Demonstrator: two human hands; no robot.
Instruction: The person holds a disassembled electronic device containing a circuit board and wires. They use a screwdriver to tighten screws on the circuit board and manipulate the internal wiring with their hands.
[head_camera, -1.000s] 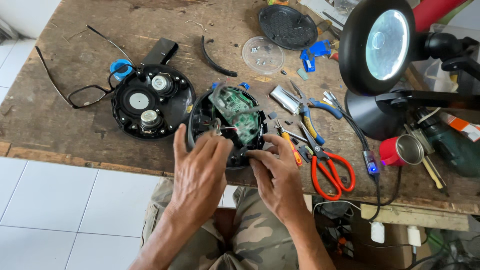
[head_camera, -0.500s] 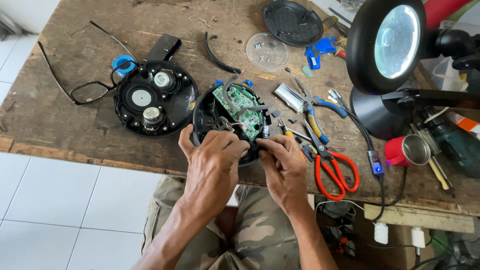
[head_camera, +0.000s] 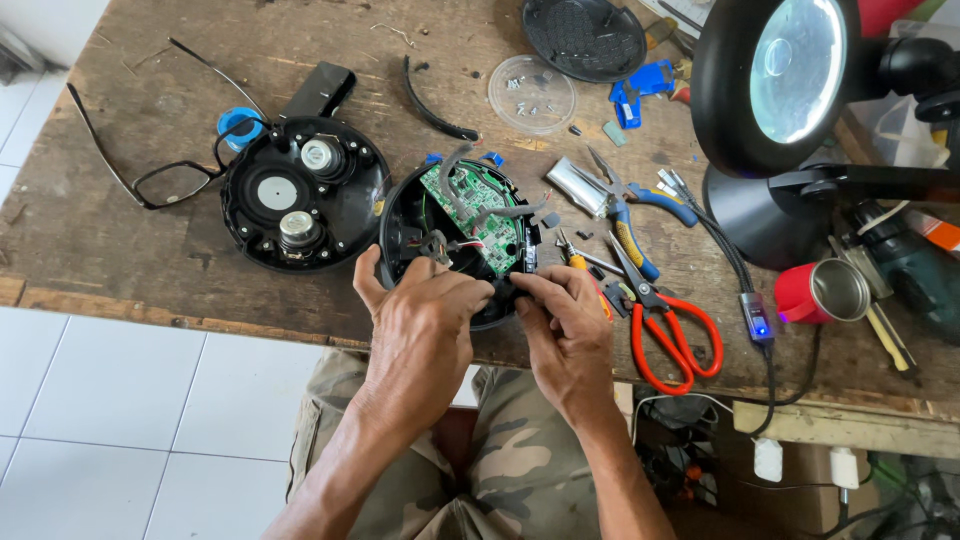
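A round black speaker housing (head_camera: 405, 215) with a green circuit board (head_camera: 478, 205) inside lies near the front edge of the wooden workbench (head_camera: 150, 270). My left hand (head_camera: 425, 320) grips the housing's near rim, its fingers curled over small wires and a part at the rim. My right hand (head_camera: 565, 330) pinches the rim on the right side, fingertips next to the board's edge. The near part of the housing is hidden under both hands. To the left lies the other black half (head_camera: 300, 195) with three round speaker drivers.
Red-handled scissors (head_camera: 665, 335), blue-handled pliers (head_camera: 625, 215) and a small screwdriver lie right of my hands. A black magnifier lamp (head_camera: 790, 80) stands at right over a red cup (head_camera: 820, 292). Eyeglasses (head_camera: 150, 180), a clear lid with screws (head_camera: 532, 92) and a black grille (head_camera: 585, 35) lie farther off.
My hands have shifted slightly on the housing's near rim, the fingers closing in toward each other. The view has drifted a little; the other things on the bench lie as before.
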